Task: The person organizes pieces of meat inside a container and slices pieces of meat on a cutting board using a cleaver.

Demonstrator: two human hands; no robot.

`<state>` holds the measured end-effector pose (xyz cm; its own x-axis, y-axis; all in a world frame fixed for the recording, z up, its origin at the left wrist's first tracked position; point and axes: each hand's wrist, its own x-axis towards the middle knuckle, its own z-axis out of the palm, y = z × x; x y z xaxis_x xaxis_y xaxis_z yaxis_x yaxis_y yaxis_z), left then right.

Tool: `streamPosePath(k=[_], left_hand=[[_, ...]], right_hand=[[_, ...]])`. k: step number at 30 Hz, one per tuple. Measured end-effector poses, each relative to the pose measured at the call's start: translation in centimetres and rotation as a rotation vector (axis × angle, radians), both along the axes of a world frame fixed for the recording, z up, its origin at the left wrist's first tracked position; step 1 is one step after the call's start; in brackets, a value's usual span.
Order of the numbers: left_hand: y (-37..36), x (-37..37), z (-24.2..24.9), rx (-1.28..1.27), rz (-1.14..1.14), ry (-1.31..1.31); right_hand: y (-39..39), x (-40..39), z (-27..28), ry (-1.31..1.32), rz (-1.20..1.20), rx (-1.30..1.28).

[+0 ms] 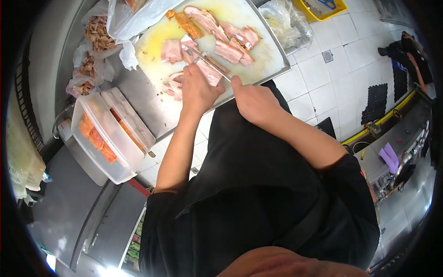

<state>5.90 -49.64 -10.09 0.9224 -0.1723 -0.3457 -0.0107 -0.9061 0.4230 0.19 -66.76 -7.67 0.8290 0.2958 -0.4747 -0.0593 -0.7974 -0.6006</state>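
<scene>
My right hand (258,102) is wrapped round the handle of a knife (213,65), whose blade slants up and left over a piece of meat (207,73). On that same piece rests my left hand (199,87), its fingers bent and pressing beside the blade. Both hands are at the near edge of a white cutting board (265,57) stained yellow. Further slabs of meat (229,51) lie beyond the knife, with a browned strip (188,24) near the far side. Sliced meat (173,86) sits left of my left hand.
The board lies on a metal counter (134,94). Bags of chopped meat (99,33) and a plastic container (110,138) stand at the left. A clear bag (288,25) and yellow crate (318,17) are beyond the right edge. Another person (412,57) is far right.
</scene>
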Motion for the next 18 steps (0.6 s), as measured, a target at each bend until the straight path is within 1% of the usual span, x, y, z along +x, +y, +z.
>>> streamPosePath(k=[3, 6, 9, 10, 12, 14, 16, 17, 18], left_hand=[[0.3, 0.0, -0.4, 0.017, -0.031, -0.012], [0.2, 0.0, -0.3, 0.003, -0.034, -0.031], [0.4, 0.4, -0.3, 0.006, -0.015, 0.026], [0.4, 0.4, -0.1, 0.01, -0.024, 0.019], [0.4, 0.3, 0.0, 0.021, -0.001, 0.04], [0.6, 0.4, -0.5, 0.023, -0.018, 0.006], [0.7, 0.2, -0.4, 0.026, -0.034, -0.026], [0.7, 0.3, -0.4, 0.031, -0.04, -0.019], [0.6, 0.4, -0.4, 0.031, -0.049, 0.004]], right_hand=[[-2.2, -1.9, 2.8, -0.025, -0.017, 0.05], [-2.1, -3.0, 1.8, -0.001, -0.03, 0.042], [-0.2, 0.0, -0.6, 0.071, -0.037, 0.003], [0.0, 0.1, -1.1, -0.009, -0.036, 0.025], [-0.7, -0.2, 0.0, 0.006, -0.029, 0.032], [-1.6, 0.0, 1.4, 0.002, -0.016, 0.04], [-2.3, -1.4, 2.8, 0.143, -0.022, 0.012], [-1.7, -1.3, 1.2, 0.15, -0.027, 0.017], [-0.6, -0.9, -1.6, 0.034, -0.047, 0.048]])
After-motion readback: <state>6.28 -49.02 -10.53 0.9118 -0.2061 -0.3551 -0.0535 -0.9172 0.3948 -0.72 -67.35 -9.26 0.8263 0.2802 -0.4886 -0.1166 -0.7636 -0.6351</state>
